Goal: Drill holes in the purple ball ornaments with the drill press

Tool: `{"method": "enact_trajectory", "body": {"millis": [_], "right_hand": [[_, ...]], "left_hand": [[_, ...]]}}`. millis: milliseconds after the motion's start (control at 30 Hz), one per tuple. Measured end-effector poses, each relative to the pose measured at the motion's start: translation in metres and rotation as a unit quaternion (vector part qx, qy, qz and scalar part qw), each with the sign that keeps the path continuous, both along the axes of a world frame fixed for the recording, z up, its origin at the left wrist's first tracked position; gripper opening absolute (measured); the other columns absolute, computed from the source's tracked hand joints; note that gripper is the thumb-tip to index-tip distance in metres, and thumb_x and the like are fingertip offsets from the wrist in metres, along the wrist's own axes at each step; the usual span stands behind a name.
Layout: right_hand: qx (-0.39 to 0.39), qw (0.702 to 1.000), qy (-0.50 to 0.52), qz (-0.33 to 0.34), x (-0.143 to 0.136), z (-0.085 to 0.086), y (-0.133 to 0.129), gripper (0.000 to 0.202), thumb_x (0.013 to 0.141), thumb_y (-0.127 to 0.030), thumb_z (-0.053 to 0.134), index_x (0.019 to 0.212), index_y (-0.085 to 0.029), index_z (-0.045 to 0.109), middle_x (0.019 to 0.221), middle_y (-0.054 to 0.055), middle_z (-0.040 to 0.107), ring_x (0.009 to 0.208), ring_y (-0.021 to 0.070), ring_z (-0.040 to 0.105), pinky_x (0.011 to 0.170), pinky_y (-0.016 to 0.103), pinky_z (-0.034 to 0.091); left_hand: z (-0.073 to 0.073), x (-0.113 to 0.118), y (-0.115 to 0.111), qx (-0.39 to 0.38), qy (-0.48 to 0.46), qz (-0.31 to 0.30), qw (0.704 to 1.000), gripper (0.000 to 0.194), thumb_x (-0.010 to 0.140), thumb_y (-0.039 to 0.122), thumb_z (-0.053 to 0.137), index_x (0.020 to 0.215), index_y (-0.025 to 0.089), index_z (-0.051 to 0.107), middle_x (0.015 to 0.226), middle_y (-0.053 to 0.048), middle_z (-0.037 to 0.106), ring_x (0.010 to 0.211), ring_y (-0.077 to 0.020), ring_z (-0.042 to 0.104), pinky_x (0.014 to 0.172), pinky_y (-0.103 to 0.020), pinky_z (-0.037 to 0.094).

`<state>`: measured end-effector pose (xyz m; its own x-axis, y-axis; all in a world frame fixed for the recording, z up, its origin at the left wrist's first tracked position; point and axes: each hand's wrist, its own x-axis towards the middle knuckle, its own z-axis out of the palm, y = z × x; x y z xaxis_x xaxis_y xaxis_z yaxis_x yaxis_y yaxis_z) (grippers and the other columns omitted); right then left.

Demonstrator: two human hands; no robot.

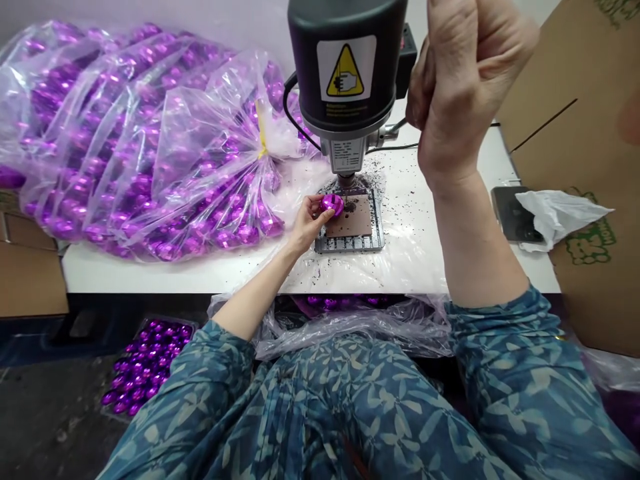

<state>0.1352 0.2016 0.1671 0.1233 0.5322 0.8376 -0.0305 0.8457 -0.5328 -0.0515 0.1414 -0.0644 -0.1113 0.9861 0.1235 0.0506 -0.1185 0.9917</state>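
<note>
A shiny, rounded purple piece (330,205) with dark streaks sat pinched, snug between the thumb and bent fingers of the left hand (311,221), right at the brown board's (357,225) left side! Beside the black machine (345,110), the right hand (457,100) was raised and clenched, anything inside it hidden.

The bare left hand (305,227) extends forward on a bare left forearm (257,290) angled inward, set in a thumb-and-finger pinch, while the bare right hand (457,87) is raised higher, curled into a fist above the steeply inclined bare right forearm (477,247).
</note>
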Motion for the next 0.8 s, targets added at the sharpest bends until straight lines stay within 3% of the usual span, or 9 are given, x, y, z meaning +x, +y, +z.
{"method": "enact_trajectory", "body": {"millis": [267, 400, 500, 800], "right_hand": [[-0.019, 1.0, -0.02, -0.005, -0.001, 0.006, -0.01, 0.068, 0.076, -0.087, 0.037, 0.061, -0.024, 0.016, 0.044, -0.008, 0.021, 0.037, 0.0, 0.028, 0.047, 0.025, 0.021], [0.01, 1.0, -0.001, 0.005, -0.001, 0.003, -0.004, 0.068, 0.077, -0.083, 0.043, 0.061, -0.024, 0.015, 0.044, -0.008, 0.018, 0.037, -0.0001, 0.027, 0.046, 0.023, 0.021], [0.019, 0.999, -0.027, -0.02, -0.002, 0.002, -0.001, 0.068, 0.078, -0.085, 0.032, 0.06, -0.022, 0.013, 0.045, -0.007, 0.014, 0.037, -0.0012, 0.026, 0.045, 0.021, 0.022], [0.005, 1.0, -0.008, 0.01, -0.001, 0.002, -0.01, 0.074, 0.073, -0.09, 0.038, 0.057, -0.019, 0.02, 0.046, -0.007, 0.018, 0.038, -0.0034, 0.027, 0.049, 0.02, 0.021]], "left_hand": [[0.002, 0.008, 0.006, 0.014, 0.068, -0.013, 0.998, 0.057, 0.081, 0.048, 0.091, 0.123, 0.022, 0.062, 0.118, -0.009, 0.077, 0.104, -0.0228, 0.073, 0.093, -0.036, 0.058], [0.01, 0.016, 0.001, 0.03, 0.15, -0.006, 0.988, 0.053, 0.079, 0.038, 0.093, 0.122, 0.022, 0.067, 0.119, -0.009, 0.076, 0.113, -0.0271, 0.07, 0.1, -0.042, 0.058], [0.012, 0.023, -0.002, 0.049, 0.205, 0.022, 0.977, 0.056, 0.074, 0.034, 0.098, 0.12, 0.023, 0.07, 0.121, -0.01, 0.074, 0.123, -0.031, 0.067, 0.106, -0.046, 0.057], [0.0, 0.032, 0.0, 0.053, 0.106, -0.021, 0.993, 0.062, 0.082, 0.043, 0.093, 0.131, 0.022, 0.062, 0.129, -0.011, 0.073, 0.124, -0.0284, 0.072, 0.111, -0.045, 0.058]]}}
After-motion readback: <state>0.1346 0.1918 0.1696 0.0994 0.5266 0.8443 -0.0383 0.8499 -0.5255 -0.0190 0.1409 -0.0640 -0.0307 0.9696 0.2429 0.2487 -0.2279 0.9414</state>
